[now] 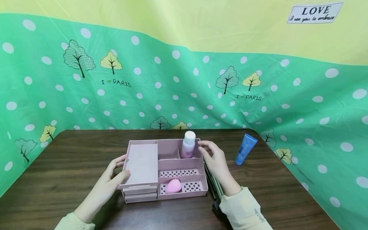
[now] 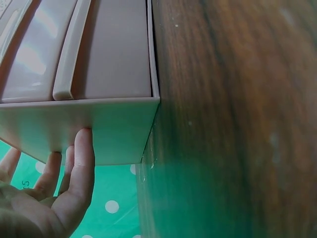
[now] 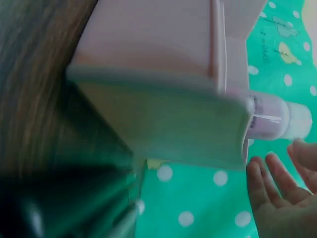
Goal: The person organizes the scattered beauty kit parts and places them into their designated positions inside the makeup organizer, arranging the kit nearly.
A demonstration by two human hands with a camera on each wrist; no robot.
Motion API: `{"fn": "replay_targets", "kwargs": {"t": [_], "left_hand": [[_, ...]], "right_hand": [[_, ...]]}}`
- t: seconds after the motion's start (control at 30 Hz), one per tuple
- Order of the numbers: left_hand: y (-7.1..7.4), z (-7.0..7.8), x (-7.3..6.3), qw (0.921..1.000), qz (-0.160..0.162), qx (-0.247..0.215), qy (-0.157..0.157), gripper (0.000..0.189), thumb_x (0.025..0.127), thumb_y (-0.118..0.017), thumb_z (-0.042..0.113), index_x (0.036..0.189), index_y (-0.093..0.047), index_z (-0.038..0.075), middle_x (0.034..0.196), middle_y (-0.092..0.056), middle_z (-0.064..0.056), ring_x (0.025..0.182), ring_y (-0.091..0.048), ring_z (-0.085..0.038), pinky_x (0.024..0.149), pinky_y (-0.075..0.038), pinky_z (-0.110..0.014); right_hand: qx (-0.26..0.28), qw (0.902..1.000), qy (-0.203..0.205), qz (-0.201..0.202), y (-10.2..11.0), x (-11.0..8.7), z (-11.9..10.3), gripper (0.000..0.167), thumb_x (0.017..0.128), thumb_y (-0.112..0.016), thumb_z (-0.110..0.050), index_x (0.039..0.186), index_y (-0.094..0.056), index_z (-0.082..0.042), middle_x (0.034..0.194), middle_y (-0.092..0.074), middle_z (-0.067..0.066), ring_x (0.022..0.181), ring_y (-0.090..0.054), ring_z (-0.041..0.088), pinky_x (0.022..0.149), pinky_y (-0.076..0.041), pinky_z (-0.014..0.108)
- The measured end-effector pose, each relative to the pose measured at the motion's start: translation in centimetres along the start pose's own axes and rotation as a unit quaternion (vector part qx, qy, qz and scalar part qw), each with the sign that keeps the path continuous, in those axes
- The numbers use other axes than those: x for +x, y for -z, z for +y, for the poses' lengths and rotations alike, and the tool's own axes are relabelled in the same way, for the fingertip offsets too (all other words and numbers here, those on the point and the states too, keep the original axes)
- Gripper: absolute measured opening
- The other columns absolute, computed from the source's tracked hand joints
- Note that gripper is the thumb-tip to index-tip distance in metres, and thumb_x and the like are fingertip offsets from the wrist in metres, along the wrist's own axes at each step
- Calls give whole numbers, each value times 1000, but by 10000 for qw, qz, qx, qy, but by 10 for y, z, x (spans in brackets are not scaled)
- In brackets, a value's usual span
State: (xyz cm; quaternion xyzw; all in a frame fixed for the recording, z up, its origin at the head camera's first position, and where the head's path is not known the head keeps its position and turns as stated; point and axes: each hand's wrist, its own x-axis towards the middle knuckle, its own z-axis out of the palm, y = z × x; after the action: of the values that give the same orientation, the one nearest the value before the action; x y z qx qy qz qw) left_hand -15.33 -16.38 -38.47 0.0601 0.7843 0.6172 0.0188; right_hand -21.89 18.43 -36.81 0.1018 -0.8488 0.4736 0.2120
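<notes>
Clearly, nothing is gripped: left hand (image 1: 107,179), fingers relaxed, is laid against side of pink organizer (image 1: 142,163); right hand (image 1: 215,159), fingers loose, is nearer bottle (image 1: 188,149), which is stood upright inside organizer, just left of it.

Pink organizer (image 1: 172,164), drawers (image 1: 141,197) at left, sits flat before me; white-capped pink bottle (image 1: 188,149) stands upright in its back-right compartment (image 1: 197,153).
</notes>
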Motion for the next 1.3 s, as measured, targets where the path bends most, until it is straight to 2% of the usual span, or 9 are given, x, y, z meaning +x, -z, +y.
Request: {"fn": "replay_targets", "kwargs": {"t": [0.1, 0.2, 0.5, 0.7, 0.97, 1.03, 1.23, 1.3], "left_hand": [[0, 0, 1, 10000, -26, 12, -13, 55, 102, -53, 20, 152, -30, 17, 145, -34, -21, 97, -60, -12, 74, -55, -32], [0, 0, 1, 10000, -26, -1, -21, 55, 102, -53, 19, 152, -30, 16, 145, -35, -21, 97, -60, -12, 74, -56, -32], [0, 0, 0, 10000, 19, 51, -8, 55, 102, -53, 19, 152, -30, 16, 144, -34, -22, 97, -60, -14, 74, -56, -32], [-1, 0, -1, 9999, 7, 132, 25, 55, 102, -53, 20, 152, -30, 17, 145, -33, -21, 99, -59, -18, 75, -55, -33], [0, 1, -2, 9997, -17, 248, 75, 56, 102, -53, 22, 152, -29, 18, 147, -33, -21, 102, -58, -21, 76, -54, -34], [0, 1, -1, 9997, -16, 223, 70, 56, 102, -53, 22, 152, -29, 18, 147, -33, -21, 102, -58, -20, 75, -54, -34], [0, 1, 0, 9998, 29, 167, 85, 56, 101, -54, 21, 152, -31, 18, 146, -35, -21, 100, -59, -18, 75, -55, -33], [0, 1, 0, 9998, 38, 167, 95, 56, 101, -54, 21, 152, -31, 18, 146, -35, -21, 100, -59, -18, 75, -54, -34]], "right_hand": [[-45, 9999, 141, -31, -1, 0, 0, 30, 94, -67, -13, 123, -66, -4, 114, -70, 13, 91, -66, 21, 81, -53, 24], [176, 9998, -1, -14, -2, -1, -1, 34, 93, -68, -13, 126, -64, -3, 117, -69, 14, 92, -66, 22, 82, -54, 24], [603, 9977, -310, 88, 0, 0, -2, 32, 94, -68, -11, 124, -64, -2, 113, -70, 15, 84, -65, 6, 73, -52, 17], [782, 9959, -377, 265, 10, 2, -8, 30, 93, -68, -10, 123, -64, -3, 113, -69, 18, 84, -65, 4, 78, -51, 14], [1032, 9918, -308, 688, 31, 4, -21, 32, 94, -66, -8, 125, -62, -1, 115, -67, 21, 85, -62, -1, 80, -51, 12], [1053, 9905, -300, 831, 37, 5, -23, 32, 94, -67, -9, 125, -62, -2, 114, -67, 18, 86, -62, -1, 80, -50, 12], [1130, 9844, -168, 1337, 54, 6, -28, 29, 95, -66, -10, 123, -63, -3, 104, -68, -10, 89, -63, 1, 80, -50, 11], [1096, 9830, -129, 1464, 60, 6, -29, 29, 95, -66, -11, 123, -63, -3, 102, -67, -15, 90, -63, 1, 81, -50, 11]]}}
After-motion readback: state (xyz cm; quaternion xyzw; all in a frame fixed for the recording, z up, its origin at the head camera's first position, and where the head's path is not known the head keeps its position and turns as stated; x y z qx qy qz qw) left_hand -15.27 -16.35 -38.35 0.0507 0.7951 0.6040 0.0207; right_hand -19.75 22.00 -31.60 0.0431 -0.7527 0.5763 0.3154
